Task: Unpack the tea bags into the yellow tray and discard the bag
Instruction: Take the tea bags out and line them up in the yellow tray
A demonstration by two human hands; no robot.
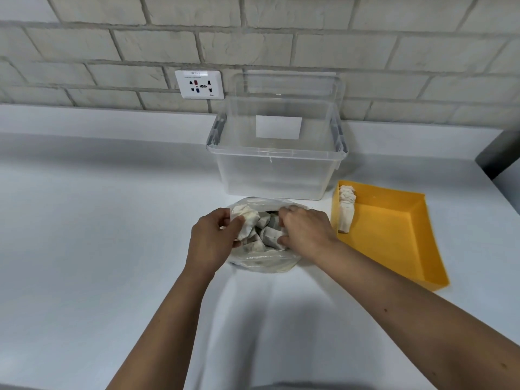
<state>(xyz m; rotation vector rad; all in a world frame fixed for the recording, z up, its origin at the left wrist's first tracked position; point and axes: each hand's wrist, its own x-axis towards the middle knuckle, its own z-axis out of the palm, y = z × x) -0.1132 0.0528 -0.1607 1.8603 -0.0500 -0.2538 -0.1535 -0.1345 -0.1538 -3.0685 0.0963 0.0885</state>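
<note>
Tea bags [263, 233] in bag [261, 261], unpacking under way; left hand [211, 243] pinching rim, right hand [305, 229] gripping several; next, lift rightward into tray [394, 235]

The fingertips of the right hand [305, 230] were buried among the tea bags [264, 232] inside the bag [261, 261], so its grip could not be made out. The print on the socket [199, 85] was too small to read. A dark object [501, 156] was cut off at the far right edge.
</note>
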